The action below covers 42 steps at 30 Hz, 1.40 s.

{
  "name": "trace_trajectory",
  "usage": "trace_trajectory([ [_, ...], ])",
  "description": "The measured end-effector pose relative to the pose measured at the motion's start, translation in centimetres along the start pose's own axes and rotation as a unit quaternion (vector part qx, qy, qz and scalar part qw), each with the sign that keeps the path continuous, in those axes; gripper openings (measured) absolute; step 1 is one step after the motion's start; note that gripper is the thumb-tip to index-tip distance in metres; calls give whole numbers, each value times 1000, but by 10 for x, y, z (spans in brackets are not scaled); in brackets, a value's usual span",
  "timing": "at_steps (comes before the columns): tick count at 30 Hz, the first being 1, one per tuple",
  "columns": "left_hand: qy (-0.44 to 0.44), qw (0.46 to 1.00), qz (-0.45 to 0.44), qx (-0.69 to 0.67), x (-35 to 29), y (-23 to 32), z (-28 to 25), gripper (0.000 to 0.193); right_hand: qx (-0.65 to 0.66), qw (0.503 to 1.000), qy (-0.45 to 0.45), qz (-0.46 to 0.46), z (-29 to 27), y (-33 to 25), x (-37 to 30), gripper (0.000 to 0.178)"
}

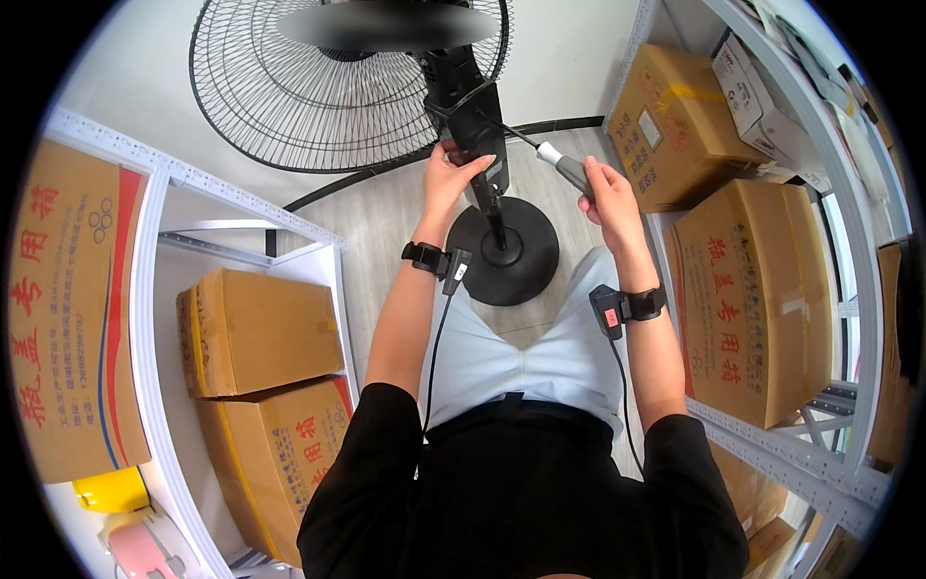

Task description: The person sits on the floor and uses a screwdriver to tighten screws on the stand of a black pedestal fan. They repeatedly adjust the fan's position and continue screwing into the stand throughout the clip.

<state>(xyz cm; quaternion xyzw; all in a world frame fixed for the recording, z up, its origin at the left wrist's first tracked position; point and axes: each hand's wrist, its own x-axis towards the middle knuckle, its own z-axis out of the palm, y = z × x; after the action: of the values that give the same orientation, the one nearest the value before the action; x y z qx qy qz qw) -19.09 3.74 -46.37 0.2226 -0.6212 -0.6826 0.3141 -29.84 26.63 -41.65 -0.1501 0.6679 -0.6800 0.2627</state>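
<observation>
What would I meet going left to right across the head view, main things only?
Big left box, box stack, left hand, grey-handled tool, right hand, right lower box.

The fan (357,106) stands before the wall (559,58), its base (521,275) on the floor (381,251) between the left rack (241,201) and the right rack (786,461) — the left hand (450,183) at its column (473,116), the tool (572,174) in the right hand (612,203). In the left rack, a large box (77,318) lies left of two boxes (275,318). In the right rack, a far box (666,135) sits beyond a near box (733,309) — with a carton (757,106) right of the far one.
</observation>
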Motion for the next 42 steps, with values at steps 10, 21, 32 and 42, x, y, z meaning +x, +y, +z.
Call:
trace_trajectory([
  [10, -38, 998, 5, 51, 12, -6, -10, 53, -207, 919, 19, -335, -2, -12, -7, 22],
  [21, -41, 998, 5, 50, 11, -6, -9, 51, -282, 903, 54, -319, 1, -3, -15, 22],
  [32, -45, 997, -15, 58, 3, 13, -2, 51, -267, 893, 128, -339, 12, 13, -14, 23],
  [42, -48, 995, -25, 83, 7, 11, -3, 53, -203, 948, 20, -246, -3, 16, -1, 27],
])
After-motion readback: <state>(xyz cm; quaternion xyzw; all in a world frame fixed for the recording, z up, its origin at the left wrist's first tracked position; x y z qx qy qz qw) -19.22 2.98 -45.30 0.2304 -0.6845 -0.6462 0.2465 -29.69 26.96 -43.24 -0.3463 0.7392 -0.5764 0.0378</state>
